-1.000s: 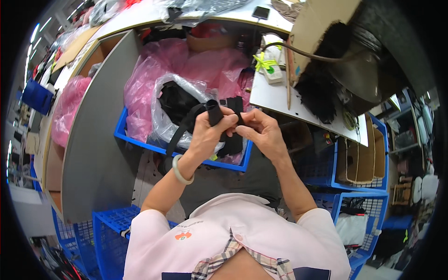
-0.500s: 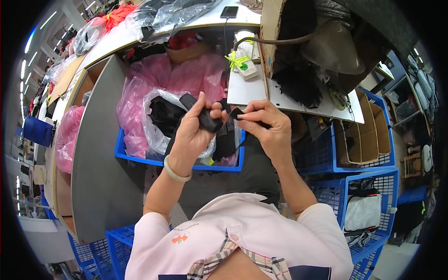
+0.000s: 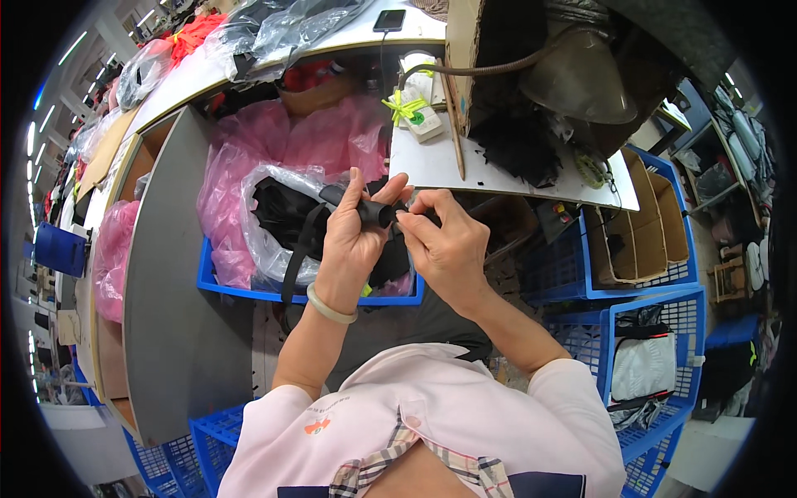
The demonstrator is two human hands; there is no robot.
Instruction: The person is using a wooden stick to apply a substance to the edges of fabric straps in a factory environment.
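Across the palm of my left hand (image 3: 349,236) lies a rolled or folded black fabric strap (image 3: 374,213), its round end turned toward my right hand. The fingers of this hand curl loosely around it, thumb raised. A long black strip (image 3: 300,259) hangs down beside the wrist; whether it is part of the same strap I cannot tell. My right hand (image 3: 452,249) pinches a small black end right against the roll, thumb and forefinger together. Below both hands, black fabric pieces (image 3: 282,212) fill a clear plastic bag (image 3: 256,241).
The bag sits in a blue crate (image 3: 332,296) with pink plastic (image 3: 249,141). Beyond is a white table (image 3: 423,170) with white boxes (image 3: 422,120) tied in yellow-green ribbon, a stick (image 3: 457,124), and a gooseneck lamp (image 3: 573,79). Right stand blue crates (image 3: 691,332); left, a grey panel (image 3: 183,315).
My left hand has turned palm up and its fingers have loosened, showing the roll's round end. My right hand has moved left and down, up to the roll. The hanging strip now shows clearly.
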